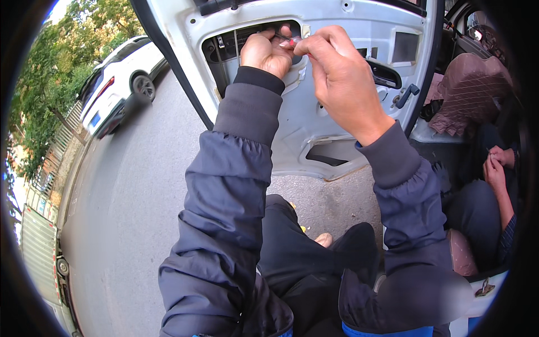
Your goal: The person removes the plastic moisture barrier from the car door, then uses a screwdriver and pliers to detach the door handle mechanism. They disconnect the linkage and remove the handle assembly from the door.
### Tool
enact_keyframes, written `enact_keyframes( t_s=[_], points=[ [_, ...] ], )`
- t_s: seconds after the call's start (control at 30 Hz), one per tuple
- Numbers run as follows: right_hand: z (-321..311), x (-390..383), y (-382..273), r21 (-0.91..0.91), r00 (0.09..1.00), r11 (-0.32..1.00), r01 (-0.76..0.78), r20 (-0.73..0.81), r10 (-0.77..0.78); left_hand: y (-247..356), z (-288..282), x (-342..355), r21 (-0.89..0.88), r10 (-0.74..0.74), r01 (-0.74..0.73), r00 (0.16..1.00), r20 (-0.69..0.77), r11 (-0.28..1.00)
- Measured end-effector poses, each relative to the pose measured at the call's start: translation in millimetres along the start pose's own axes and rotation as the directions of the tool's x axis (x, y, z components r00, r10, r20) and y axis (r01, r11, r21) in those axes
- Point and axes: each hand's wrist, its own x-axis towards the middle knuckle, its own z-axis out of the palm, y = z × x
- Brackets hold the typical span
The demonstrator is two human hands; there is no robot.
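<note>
The left hand (266, 55), palm up, and right hand (348, 78) meet at a small red piece (293, 42) by an opening (227, 70) in a white vehicle door (292, 129). A white car (124, 73) stands at left.

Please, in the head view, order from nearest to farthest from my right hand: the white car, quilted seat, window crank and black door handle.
1. Black door handle: just right of the right hand.
2. Window crank: farther right on the door.
3. Quilted seat: beyond the door, right side.
4. White car: on the road, left side.
</note>
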Motion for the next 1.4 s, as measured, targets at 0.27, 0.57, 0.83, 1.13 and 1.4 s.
enact_keyframes(
  t_s=[0.27,0.57,0.83,1.13,1.4],
  points=[
    [-16.0,-2.9,-9.2,0.051,0.995,0.997,-0.061,-0.082,0.065,-4.4,13.1,-12.8,0.084,0.077,-0.077,0.997,0.008,0.993],
    [-49.7,-26.3,-14.2,0.052,0.982,0.988,-0.145,-0.110,0.150,10.4,-13.7,4.3,-0.044,-0.051,0.056,0.992,0.116,0.997],
    [-87.7,-80.8,-42.1,0.294,0.937,0.909,-0.297,-0.095,0.337,59.7,-60.9,52.0,-0.132,-0.145,0.169,0.974,0.175,0.977],
    [-117.4,-142.6,-60.2,0.303,0.827,0.795,-0.526,-0.039,0.562,59.3,-66.7,50.2,-0.211,-0.114,0.192,0.936,0.334,0.958],
    [-120.1,-185.8,-69.8,0.320,0.760,0.725,-0.610,-0.020,0.649,61.2,-70.0,56.9,-0.214,-0.129,0.188,0.957,0.259,0.959]
  ],
)
